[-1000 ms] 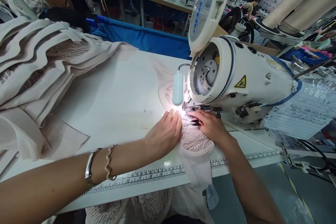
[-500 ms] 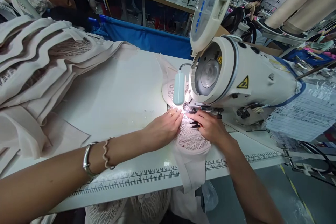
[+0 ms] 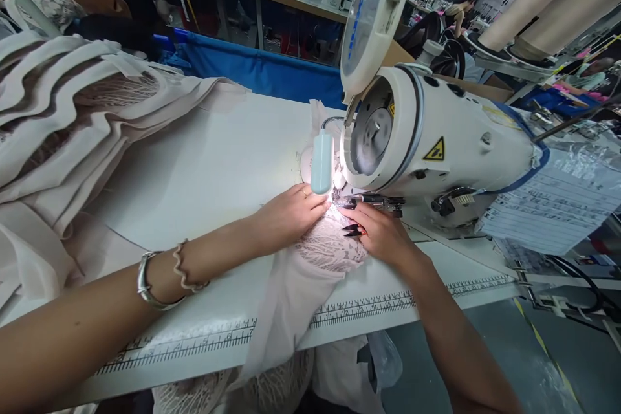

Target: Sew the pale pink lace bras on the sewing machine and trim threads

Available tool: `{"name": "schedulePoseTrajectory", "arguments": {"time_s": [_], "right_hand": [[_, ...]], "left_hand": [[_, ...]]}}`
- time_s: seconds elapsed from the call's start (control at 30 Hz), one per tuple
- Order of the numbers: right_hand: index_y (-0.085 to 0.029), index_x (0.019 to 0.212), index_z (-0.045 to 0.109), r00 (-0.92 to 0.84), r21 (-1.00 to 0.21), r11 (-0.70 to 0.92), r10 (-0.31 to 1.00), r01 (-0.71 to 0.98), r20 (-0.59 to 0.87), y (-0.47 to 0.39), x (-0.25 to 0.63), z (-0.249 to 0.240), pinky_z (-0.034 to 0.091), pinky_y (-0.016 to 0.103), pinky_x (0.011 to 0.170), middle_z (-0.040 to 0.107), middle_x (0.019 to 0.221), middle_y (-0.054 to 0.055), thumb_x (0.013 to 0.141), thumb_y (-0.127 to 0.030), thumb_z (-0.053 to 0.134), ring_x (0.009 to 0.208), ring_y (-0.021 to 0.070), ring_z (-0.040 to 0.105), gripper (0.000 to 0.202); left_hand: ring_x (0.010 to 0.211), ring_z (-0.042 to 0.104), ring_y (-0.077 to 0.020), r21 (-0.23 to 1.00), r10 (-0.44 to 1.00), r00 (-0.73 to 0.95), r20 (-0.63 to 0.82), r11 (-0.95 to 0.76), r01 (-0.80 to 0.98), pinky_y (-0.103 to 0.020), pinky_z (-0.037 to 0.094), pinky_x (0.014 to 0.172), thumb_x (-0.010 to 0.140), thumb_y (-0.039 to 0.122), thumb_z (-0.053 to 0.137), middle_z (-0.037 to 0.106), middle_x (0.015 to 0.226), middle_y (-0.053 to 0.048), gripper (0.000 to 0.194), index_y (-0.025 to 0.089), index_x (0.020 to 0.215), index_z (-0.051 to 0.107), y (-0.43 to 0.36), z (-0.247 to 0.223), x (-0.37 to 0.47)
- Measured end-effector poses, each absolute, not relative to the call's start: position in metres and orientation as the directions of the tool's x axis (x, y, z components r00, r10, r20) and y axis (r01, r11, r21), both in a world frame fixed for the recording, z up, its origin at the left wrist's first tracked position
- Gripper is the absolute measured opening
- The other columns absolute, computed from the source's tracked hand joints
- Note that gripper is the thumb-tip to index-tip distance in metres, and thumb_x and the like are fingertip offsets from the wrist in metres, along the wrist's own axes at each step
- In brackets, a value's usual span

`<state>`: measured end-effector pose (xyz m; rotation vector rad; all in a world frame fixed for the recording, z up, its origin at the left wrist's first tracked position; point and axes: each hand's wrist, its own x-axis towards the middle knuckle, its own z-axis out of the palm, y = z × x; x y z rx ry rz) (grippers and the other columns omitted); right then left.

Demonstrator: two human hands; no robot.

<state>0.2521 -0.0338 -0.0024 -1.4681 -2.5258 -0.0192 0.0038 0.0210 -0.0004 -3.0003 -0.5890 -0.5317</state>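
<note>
A pale pink lace garment piece (image 3: 330, 247) lies under the head of a white sewing machine (image 3: 431, 136), its plain fabric tail hanging over the table's front edge. My left hand (image 3: 291, 217) presses on the lace left of the needle area, fingers bent together at its edge. Close by on the right, my right hand (image 3: 383, 233) has its index finger stretched to the presser foot area. Thread snips (image 3: 353, 231) are tucked in that hand, black blades pointing left. A small pale green lamp (image 3: 322, 163) lights the stitching spot and hides part of the lace behind it.
Stacked pale fabric pieces (image 3: 72, 123) cover the table's left side. A ruler strip (image 3: 369, 310) runs along the front edge. Blue cloth (image 3: 262, 65) hangs behind the table. Papers (image 3: 557, 200) hang at the right; thread cones (image 3: 524, 10) stand behind, and a person (image 3: 458, 13) sits farther back.
The garment piece has turned, its near end and tail swinging left. Both hands stay by the needle area, the left fingers slightly farther from the right. The whole view has shifted a little.
</note>
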Motion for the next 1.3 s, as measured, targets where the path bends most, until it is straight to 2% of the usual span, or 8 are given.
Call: {"name": "schedulePoseTrajectory", "arguments": {"time_s": [0.2, 0.4, 0.53, 0.63, 0.77, 0.97, 1.13, 1.3], "right_hand": [[-0.025, 0.125, 0.068, -0.457, -0.217, 0.482, 0.875, 0.849, 0.158, -0.034, 0.254, -0.004, 0.051, 0.026, 0.069, 0.069, 0.094, 0.004, 0.073, 0.001, 0.048, 0.079, 0.018, 0.063, 0.061], [-0.025, 0.101, 0.075, -0.436, -0.418, 0.484, 0.875, 0.769, 0.21, -0.037, 0.262, -0.004, 0.054, 0.028, 0.07, 0.073, 0.09, 0.002, 0.075, -0.002, 0.05, 0.081, 0.0182, 0.068, 0.042], [-0.023, 0.094, 0.075, -0.451, -0.322, 0.518, 0.853, 0.792, 0.263, -0.038, 0.263, -0.002, 0.052, 0.026, 0.065, 0.075, 0.103, 0.005, 0.078, 0.0, 0.048, 0.084, 0.0177, 0.069, 0.039], [-0.022, 0.092, 0.073, -0.55, -0.232, 0.622, 0.776, 0.748, 0.309, -0.036, 0.262, -0.001, 0.055, 0.032, 0.081, 0.071, 0.127, 0.006, 0.079, 0.002, 0.045, 0.104, 0.0211, 0.068, 0.04], [-0.023, 0.098, 0.073, -0.634, -0.16, 0.722, 0.675, 0.673, 0.378, -0.031, 0.263, -0.003, 0.05, 0.043, 0.098, 0.077, 0.117, 0.004, 0.084, 0.004, 0.042, 0.114, 0.0233, 0.065, 0.044], [-0.022, 0.106, 0.073, -0.625, -0.174, 0.727, 0.668, 0.664, 0.404, -0.03, 0.261, -0.006, 0.052, 0.042, 0.093, 0.077, 0.119, 0.004, 0.088, 0.002, 0.044, 0.109, 0.0238, 0.065, 0.042], [-0.02, 0.111, 0.072, -0.639, -0.144, 0.746, 0.64, 0.65, 0.426, -0.029, 0.255, -0.004, 0.053, 0.039, 0.083, 0.076, 0.119, 0.006, 0.085, 0.005, 0.043, 0.106, 0.0243, 0.065, 0.046], [-0.019, 0.11, 0.072, -0.648, -0.084, 0.739, 0.633, 0.668, 0.423, -0.03, 0.252, -0.004, 0.053, 0.039, 0.083, 0.076, 0.119, 0.006, 0.08, 0.009, 0.041, 0.105, 0.0244, 0.065, 0.051]], "left_hand": [[0.1, 0.06, -0.0222, 0.287, 0.519, 0.753, 0.404, -0.854, 0.435, -0.038, 0.052, 0.087, 0.102, 0.011, 0.037, 0.066, 0.11, -0.015, 0.027, 0.009, 0.118, 0.059, -0.019, -0.01, 0.025], [0.106, 0.06, -0.0237, 0.338, 0.454, 0.815, 0.36, -0.878, 0.339, -0.043, 0.052, 0.093, 0.105, 0.016, 0.036, 0.067, 0.11, -0.015, 0.03, 0.012, 0.094, 0.064, -0.015, -0.013, 0.02], [0.094, 0.06, -0.0226, 0.372, 0.517, 0.811, 0.274, -0.835, 0.406, -0.049, 0.048, 0.099, 0.103, 0.013, 0.035, 0.066, 0.099, -0.012, 0.029, 0.01, 0.097, 0.063, -0.017, -0.009, 0.023], [0.099, 0.058, -0.0258, 0.334, 0.485, 0.822, 0.298, -0.86, 0.386, -0.053, 0.047, 0.099, 0.101, 0.018, 0.045, 0.065, 0.109, -0.014, 0.025, 0.007, 0.117, 0.061, -0.019, -0.011, 0.025], [0.091, 0.058, -0.024, 0.337, 0.418, 0.866, 0.274, -0.885, 0.32, -0.045, 0.051, 0.087, 0.102, 0.021, 0.048, 0.063, 0.101, -0.012, 0.024, 0.011, 0.109, 0.068, -0.007, -0.01, 0.019], [0.086, 0.059, -0.019, 0.42, 0.356, 0.893, 0.277, -0.88, 0.22, -0.034, 0.05, 0.084, 0.106, 0.023, 0.04, 0.064, 0.101, -0.01, 0.033, 0.014, 0.101, 0.072, 0.026, 0.0, 0.004], [0.091, 0.061, -0.0183, 0.476, 0.389, 0.899, 0.203, -0.841, 0.257, -0.03, 0.047, 0.083, 0.107, 0.026, 0.037, 0.069, 0.105, -0.006, 0.035, 0.018, 0.101, 0.071, 0.043, 0.002, -0.001], [0.092, 0.06, -0.0208, 0.319, 0.344, 0.891, 0.296, -0.915, 0.248, -0.035, 0.045, 0.085, 0.101, 0.011, 0.036, 0.069, 0.104, -0.008, 0.03, 0.017, 0.093, 0.064, 0.037, -0.001, 0.001]]}}
